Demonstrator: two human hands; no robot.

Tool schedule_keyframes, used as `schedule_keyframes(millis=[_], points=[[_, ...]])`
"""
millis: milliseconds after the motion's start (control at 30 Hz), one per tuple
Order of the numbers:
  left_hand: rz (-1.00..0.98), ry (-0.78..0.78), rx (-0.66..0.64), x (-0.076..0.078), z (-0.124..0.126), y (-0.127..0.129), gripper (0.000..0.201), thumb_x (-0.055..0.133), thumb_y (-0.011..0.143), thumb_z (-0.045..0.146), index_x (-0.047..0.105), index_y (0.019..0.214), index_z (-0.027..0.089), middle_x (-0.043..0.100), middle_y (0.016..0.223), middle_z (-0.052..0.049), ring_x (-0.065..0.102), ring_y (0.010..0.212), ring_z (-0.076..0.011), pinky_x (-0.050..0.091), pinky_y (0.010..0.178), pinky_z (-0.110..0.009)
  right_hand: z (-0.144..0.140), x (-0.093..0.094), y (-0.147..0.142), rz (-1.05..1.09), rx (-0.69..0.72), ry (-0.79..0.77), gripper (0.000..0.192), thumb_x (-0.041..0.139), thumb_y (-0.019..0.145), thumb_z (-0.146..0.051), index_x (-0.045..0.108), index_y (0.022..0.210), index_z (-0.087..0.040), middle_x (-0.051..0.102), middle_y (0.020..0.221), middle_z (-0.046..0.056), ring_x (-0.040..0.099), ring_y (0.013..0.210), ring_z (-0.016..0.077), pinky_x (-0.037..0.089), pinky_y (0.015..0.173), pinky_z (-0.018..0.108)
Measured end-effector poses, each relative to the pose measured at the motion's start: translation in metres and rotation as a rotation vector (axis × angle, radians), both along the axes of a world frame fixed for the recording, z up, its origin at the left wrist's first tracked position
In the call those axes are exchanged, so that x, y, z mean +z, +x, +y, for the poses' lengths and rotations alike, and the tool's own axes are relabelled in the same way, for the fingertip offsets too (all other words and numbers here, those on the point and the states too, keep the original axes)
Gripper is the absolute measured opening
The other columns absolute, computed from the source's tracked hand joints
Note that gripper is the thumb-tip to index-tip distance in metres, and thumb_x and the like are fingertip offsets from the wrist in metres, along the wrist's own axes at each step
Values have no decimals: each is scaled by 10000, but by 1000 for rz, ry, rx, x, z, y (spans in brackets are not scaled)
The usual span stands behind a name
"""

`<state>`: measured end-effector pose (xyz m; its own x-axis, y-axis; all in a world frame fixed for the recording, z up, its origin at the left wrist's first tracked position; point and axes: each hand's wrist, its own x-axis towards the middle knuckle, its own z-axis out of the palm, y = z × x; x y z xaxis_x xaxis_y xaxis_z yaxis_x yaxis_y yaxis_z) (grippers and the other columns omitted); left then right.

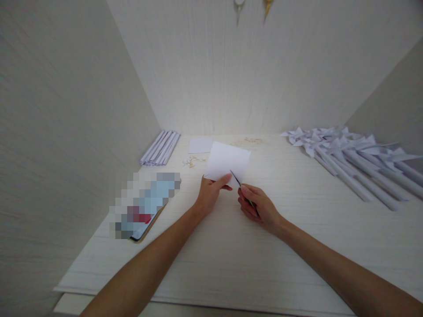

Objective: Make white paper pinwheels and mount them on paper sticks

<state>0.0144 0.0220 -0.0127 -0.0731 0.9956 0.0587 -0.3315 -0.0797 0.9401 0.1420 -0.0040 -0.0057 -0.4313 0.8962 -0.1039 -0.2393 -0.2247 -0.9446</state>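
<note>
Centre: your left hand (211,193) pinched paper (227,157), right hand (260,207) gripped pointed tool (235,178) | right: pinwheels (350,164) looked finished | left: rolls (160,149) seemed unused

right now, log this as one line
left hand: holds white sheet | right hand: holds slim pointed tool, tip at sheet | phone: on table

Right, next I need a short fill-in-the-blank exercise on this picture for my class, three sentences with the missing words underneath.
1. A thin, pointed tool is gripped in the person's ____ hand.
2. The paper sheet in the left hand is ____ in colour.
3. The plain paper tubes beyond the phone lie on the ____ side of the table.

Missing words: right; white; left.
</note>
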Motion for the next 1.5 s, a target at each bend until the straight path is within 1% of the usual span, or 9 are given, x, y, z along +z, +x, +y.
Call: schedule_keyframes(millis=[267, 567, 767, 1133, 1500], points=[[0, -15, 1, 2, -2, 1, 220, 680, 548, 258, 637, 729, 140, 637, 679, -7, 557, 570, -111, 478, 462, -212, -1, 1, 0, 0, -3, 4, 350, 514, 711, -451, 367, 534, -186, 283, 305, -112, 170, 235, 16, 92, 245, 152], [4, -15, -6, 1, -1, 1, 222, 681, 542, 262, 640, 726, 144, 643, 686, -11, 568, 585, -123, 485, 476, -227, -1, 1, 0, -15, -2, -3, 348, 511, 714, -448, 362, 537, -189, 283, 310, -110, 175, 240, 18, 97, 246, 152], [-39, -30, -10, 3, -2, 1, 211, 689, 522, 239, 638, 704, 145, 634, 658, 0, 561, 561, -113, 482, 467, -221, -1, 1, 1, -18, -6, 1, 343, 513, 713, -446, 374, 540, -185, 285, 308, -111, 169, 241, 16, 93, 247, 151], [-21, -39, -4, 4, -3, 2, 225, 690, 516, 253, 639, 707, 144, 641, 666, -9, 569, 575, -125, 489, 474, -233, -1, 2, -1, -16, -22, -7, 349, 520, 701, -454, 372, 532, -187, 283, 306, -112, 169, 237, 16, 105, 243, 152], [-38, -31, -17, 3, -3, 2, 188, 687, 532, 233, 638, 690, 145, 639, 649, 1, 565, 559, -113, 485, 463, -216, -1, 1, 0, 10, -28, -14, 344, 533, 697, -447, 386, 539, -179, 291, 312, -112, 171, 238, 9, 100, 244, 144]])
